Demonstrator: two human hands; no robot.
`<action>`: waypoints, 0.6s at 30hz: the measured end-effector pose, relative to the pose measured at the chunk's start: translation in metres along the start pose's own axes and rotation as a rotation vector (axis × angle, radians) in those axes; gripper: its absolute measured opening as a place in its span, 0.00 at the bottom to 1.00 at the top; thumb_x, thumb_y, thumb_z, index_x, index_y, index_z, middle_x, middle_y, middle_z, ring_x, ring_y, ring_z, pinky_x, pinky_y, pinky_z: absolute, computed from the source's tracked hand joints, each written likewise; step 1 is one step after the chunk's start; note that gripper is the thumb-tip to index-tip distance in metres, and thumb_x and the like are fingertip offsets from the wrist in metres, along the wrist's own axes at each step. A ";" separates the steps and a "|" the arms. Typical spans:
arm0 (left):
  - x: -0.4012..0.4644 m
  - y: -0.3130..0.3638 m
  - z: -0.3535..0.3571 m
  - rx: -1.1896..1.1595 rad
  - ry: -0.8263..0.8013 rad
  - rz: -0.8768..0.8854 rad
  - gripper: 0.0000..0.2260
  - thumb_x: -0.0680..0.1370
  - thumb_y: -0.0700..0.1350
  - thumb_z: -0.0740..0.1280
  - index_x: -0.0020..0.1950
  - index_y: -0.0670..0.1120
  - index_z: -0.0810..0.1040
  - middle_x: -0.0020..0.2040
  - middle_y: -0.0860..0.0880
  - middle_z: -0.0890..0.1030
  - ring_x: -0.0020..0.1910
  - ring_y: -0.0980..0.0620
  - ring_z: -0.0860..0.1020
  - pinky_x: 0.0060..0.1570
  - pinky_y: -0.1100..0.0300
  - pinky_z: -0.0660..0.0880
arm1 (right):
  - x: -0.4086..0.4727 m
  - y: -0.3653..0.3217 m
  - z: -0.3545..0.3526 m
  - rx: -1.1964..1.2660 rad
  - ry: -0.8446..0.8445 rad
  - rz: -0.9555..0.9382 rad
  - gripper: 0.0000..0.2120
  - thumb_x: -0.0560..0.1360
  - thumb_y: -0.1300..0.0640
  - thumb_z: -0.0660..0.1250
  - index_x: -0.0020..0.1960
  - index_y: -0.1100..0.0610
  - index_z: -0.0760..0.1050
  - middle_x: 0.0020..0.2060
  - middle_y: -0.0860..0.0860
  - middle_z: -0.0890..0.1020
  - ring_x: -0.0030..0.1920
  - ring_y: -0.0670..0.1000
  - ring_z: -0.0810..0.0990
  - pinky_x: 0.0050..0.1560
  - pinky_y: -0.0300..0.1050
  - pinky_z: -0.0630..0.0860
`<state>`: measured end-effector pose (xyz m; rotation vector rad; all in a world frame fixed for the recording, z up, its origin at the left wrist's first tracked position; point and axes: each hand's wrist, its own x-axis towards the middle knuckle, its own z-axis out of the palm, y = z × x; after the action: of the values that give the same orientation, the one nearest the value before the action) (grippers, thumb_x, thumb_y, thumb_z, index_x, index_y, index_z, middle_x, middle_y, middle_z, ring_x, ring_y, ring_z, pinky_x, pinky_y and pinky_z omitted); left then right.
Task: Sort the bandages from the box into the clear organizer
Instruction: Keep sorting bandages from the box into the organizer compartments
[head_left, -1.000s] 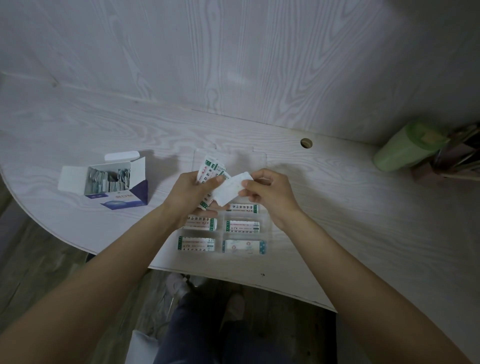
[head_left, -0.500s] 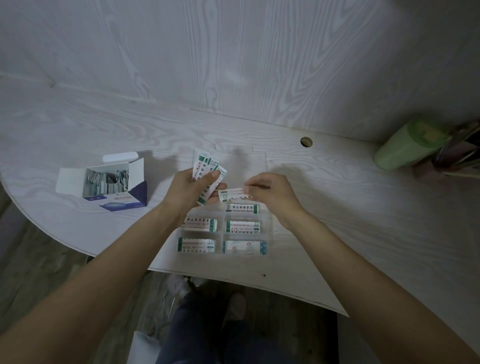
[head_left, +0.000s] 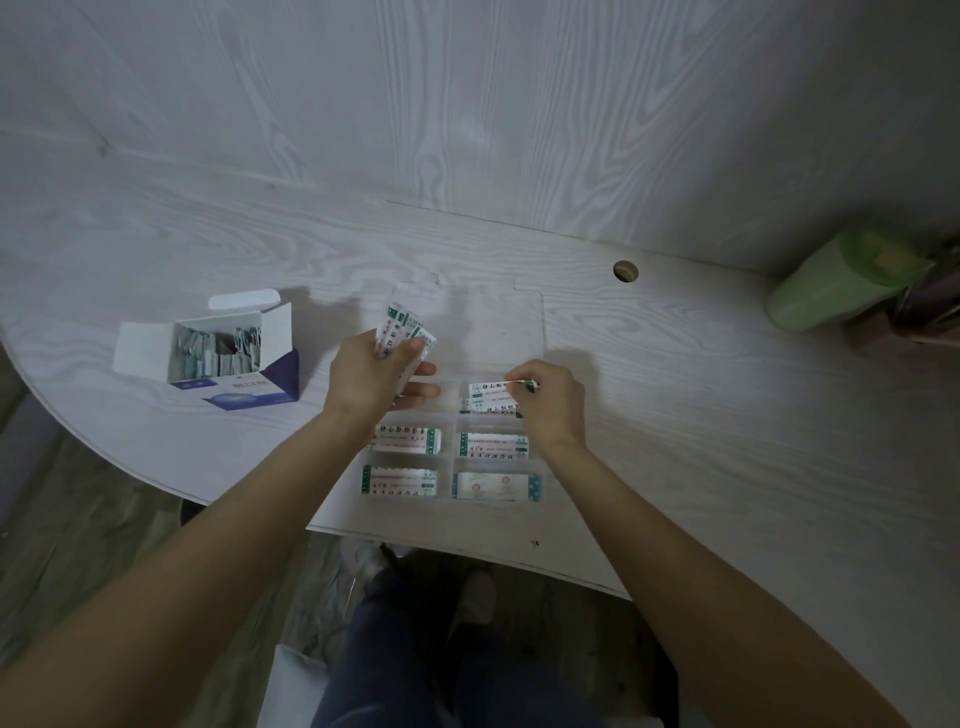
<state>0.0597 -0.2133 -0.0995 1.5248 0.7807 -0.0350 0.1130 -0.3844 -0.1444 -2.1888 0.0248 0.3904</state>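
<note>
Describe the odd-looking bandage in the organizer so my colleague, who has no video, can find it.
Start at the clear organizer in the middle of the desk, right of the open box. Go to the row nearest the desk's edge, right-hand compartment. That bandage has blue ends and a pale face with faint round marks, while its neighbours have green ends and lines of print.

Box (head_left: 228, 358) at nine o'clock of organizer (head_left: 452, 457), cup (head_left: 836, 283) at two o'clock, hole (head_left: 625, 270) behind organizer, all on table (head_left: 727, 415)

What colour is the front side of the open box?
Dark blue, with a white top band; the box shows in the head view.
</note>
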 end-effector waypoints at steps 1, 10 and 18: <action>-0.001 0.000 0.000 0.002 -0.005 0.000 0.06 0.79 0.44 0.64 0.54 0.44 0.76 0.40 0.43 0.83 0.29 0.50 0.82 0.29 0.61 0.79 | -0.001 0.000 0.002 -0.019 0.005 -0.015 0.07 0.76 0.66 0.66 0.50 0.60 0.82 0.50 0.52 0.83 0.48 0.47 0.80 0.48 0.33 0.71; -0.005 0.001 0.008 -0.021 -0.081 -0.009 0.05 0.79 0.43 0.65 0.53 0.44 0.77 0.39 0.43 0.84 0.30 0.49 0.83 0.29 0.61 0.79 | 0.000 -0.008 0.010 -0.584 -0.124 -0.154 0.10 0.74 0.65 0.64 0.46 0.54 0.82 0.42 0.48 0.83 0.42 0.49 0.80 0.38 0.42 0.74; -0.008 0.010 0.014 -0.058 -0.123 0.016 0.02 0.79 0.43 0.65 0.48 0.46 0.77 0.38 0.44 0.84 0.30 0.50 0.83 0.33 0.59 0.81 | 0.000 -0.019 0.010 -1.067 -0.212 -0.417 0.09 0.75 0.68 0.63 0.45 0.56 0.77 0.47 0.52 0.81 0.49 0.52 0.77 0.37 0.42 0.65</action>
<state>0.0645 -0.2280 -0.0890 1.4593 0.6659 -0.0921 0.1130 -0.3648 -0.1352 -3.0564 -0.9343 0.4446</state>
